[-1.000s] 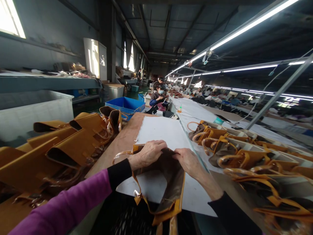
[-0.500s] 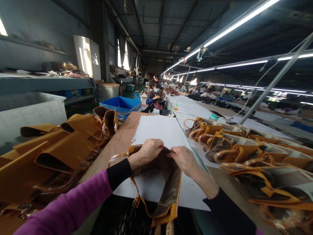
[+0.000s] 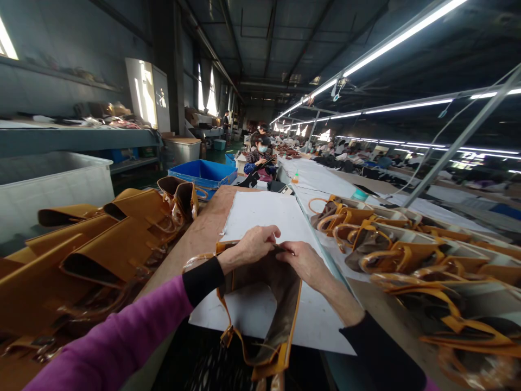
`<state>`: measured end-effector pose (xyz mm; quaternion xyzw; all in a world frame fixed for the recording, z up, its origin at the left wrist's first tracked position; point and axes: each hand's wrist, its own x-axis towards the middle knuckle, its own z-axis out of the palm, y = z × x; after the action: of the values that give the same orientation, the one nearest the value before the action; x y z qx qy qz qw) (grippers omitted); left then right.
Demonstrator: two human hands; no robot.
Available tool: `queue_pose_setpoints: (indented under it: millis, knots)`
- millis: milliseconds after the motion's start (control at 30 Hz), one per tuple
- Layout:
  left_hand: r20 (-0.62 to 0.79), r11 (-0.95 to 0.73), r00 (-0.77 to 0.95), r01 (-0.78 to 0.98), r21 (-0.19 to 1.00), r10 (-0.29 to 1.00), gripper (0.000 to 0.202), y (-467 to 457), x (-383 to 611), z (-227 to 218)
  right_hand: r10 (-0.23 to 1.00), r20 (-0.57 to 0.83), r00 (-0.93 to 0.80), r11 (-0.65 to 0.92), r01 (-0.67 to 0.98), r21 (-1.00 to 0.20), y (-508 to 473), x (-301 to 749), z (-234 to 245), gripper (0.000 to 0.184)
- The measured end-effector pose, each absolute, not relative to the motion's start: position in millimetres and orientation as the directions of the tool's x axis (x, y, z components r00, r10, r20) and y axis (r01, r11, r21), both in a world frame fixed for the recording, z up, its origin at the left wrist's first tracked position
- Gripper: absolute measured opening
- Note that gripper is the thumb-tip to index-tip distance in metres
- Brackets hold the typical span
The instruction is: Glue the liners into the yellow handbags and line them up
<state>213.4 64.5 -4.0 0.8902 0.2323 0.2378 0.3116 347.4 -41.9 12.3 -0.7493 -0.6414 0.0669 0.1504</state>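
Observation:
A brown bag with tan-orange edging (image 3: 277,304) lies on a white sheet (image 3: 264,217) in front of me, its lower end hanging over the table's near edge. My left hand (image 3: 252,247) grips the bag's far edge with curled fingers. My right hand (image 3: 305,263) pinches the same edge right beside it, the fingertips of both hands almost touching. A clear-wrapped handle (image 3: 197,259) curves out from the bag to the left of my left wrist.
Tan bags (image 3: 106,239) lie in a row on my left. More bags with orange handles (image 3: 391,250) sit in trays on the right. A blue bin (image 3: 203,174) and a white tub (image 3: 52,184) stand at the left. A masked co-worker (image 3: 260,160) sits farther along the table.
My hands have drawn closer together on the bag's far edge. The bag's open side has narrowed. The view shifted slightly.

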Motion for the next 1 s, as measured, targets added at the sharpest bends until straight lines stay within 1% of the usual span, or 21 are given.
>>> queue_pose_setpoints:
  millis: [100,200,400,467,567,600,667,767,833,900,933,967,1000]
  knots:
    - [0.214,-0.706,0.841,0.249,0.663,0.498,0.021,71.0,214.5,-2.5,0.984,0.090,0.155,-0.118,0.939,-0.322,-39.3,348.2,12.6,0.021]
    - [0.207,-0.729,0.862,0.238,0.642,0.464,0.023,73.8,214.1,-2.6,0.980,0.113,0.164,-0.124,0.947,-0.297,-39.0,346.1,14.2,0.024]
    - [0.250,-0.759,0.817,0.307,0.574,0.520,0.023,67.5,212.4,-3.4,0.980,0.117,0.161,-0.131,0.964,-0.230,-40.7,341.9,14.6,0.024]
    - [0.245,-0.761,0.810,0.331,0.558,0.533,0.023,65.6,213.1,-2.3,0.978,0.115,0.177,-0.151,0.967,-0.207,-39.6,340.4,13.5,0.024]
    - [0.219,-0.752,0.802,0.373,0.543,0.556,0.025,64.6,215.9,0.2,0.970,0.118,0.215,-0.191,0.965,-0.181,-34.4,336.6,12.2,0.017]
    - [0.212,-0.750,0.799,0.386,0.537,0.563,0.026,64.7,216.5,1.4,0.968,0.120,0.221,-0.198,0.963,-0.184,-31.9,335.2,12.1,0.018]
    - [0.201,-0.750,0.802,0.392,0.532,0.562,0.027,64.7,215.2,4.4,0.969,0.119,0.215,-0.186,0.958,-0.217,-27.3,333.6,12.2,0.021]
    - [0.213,-0.768,0.819,0.362,0.528,0.533,0.026,62.8,201.7,9.7,0.982,0.098,0.159,-0.119,0.939,-0.324,-23.5,336.1,11.8,0.017]
    - [0.274,-0.815,0.821,0.341,0.468,0.501,0.027,60.0,183.3,11.3,0.989,0.084,0.122,-0.080,0.916,-0.394,-23.0,340.4,9.9,0.019]
    - [0.335,-0.850,0.805,0.358,0.385,0.491,0.036,57.3,160.8,9.0,0.991,0.081,0.109,-0.062,0.894,-0.445,-22.8,345.0,6.3,0.020]
    - [0.350,-0.851,0.792,0.378,0.365,0.501,0.039,56.8,149.6,6.3,0.990,0.085,0.110,-0.059,0.884,-0.463,-22.2,347.1,4.0,0.021]
    - [0.349,-0.836,0.774,0.404,0.371,0.529,0.040,57.0,139.4,2.7,0.990,0.089,0.113,-0.057,0.876,-0.479,-21.3,348.9,1.5,0.020]
    - [0.334,-0.809,0.754,0.430,0.402,0.566,0.038,58.1,130.7,-1.3,0.989,0.092,0.115,-0.055,0.868,-0.493,-20.1,350.4,-1.1,0.020]
